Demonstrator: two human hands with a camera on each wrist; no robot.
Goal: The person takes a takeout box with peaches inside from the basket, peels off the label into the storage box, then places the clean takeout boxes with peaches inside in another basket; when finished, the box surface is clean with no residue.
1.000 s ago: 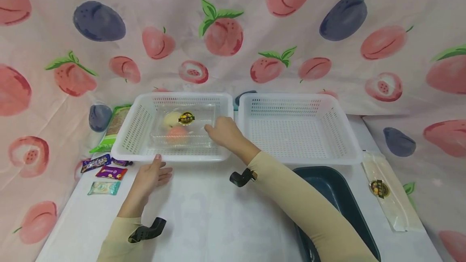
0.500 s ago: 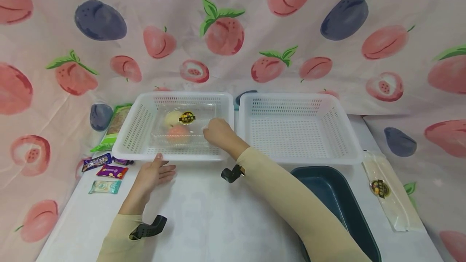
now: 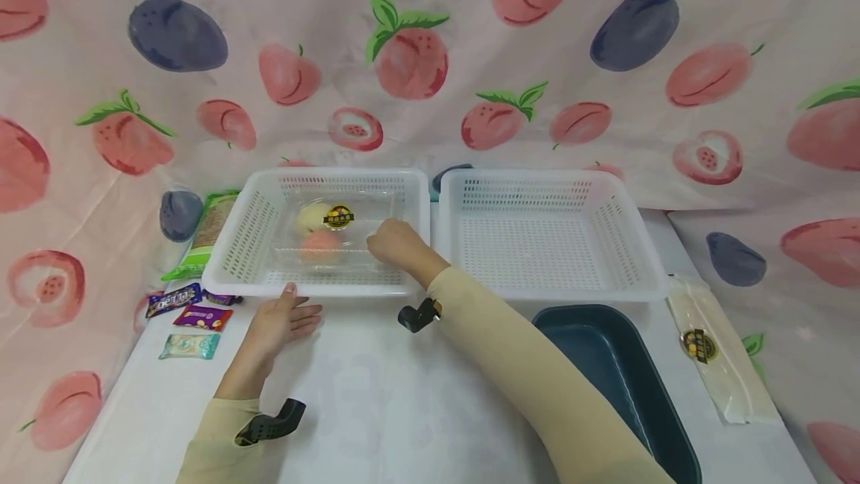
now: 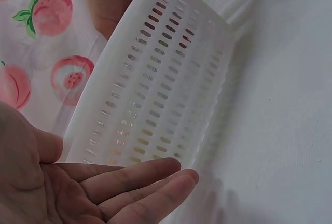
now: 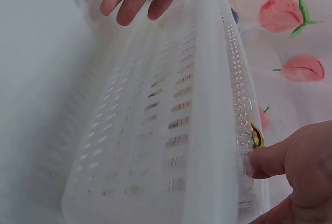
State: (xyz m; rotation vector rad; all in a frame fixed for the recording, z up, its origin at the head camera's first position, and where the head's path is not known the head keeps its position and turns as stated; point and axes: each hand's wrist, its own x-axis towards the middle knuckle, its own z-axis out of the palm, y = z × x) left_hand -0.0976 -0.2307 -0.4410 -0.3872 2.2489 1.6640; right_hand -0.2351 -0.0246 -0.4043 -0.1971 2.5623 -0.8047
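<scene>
In the head view, a clear plastic box with a round black-and-yellow sticker lies in the left white basket. A pale yellow round item and an orange one show through its lid. My right hand is at the box's right end with fingers curled. Its thumb presses the lid's edge in the right wrist view, while most of the fingers are hidden. My left hand stays at the basket's front rim, fingers straight and thumb against the rim.
A second white basket stands to the right, with a dark tray in front of it. A long pale packet lies at the far right. Small wrapped snacks and a green bag sit at the left.
My right hand has shifted slightly left at the box's end, and its fingers have curled in. The right forearm swung left; my left hand has stayed at the rim.
</scene>
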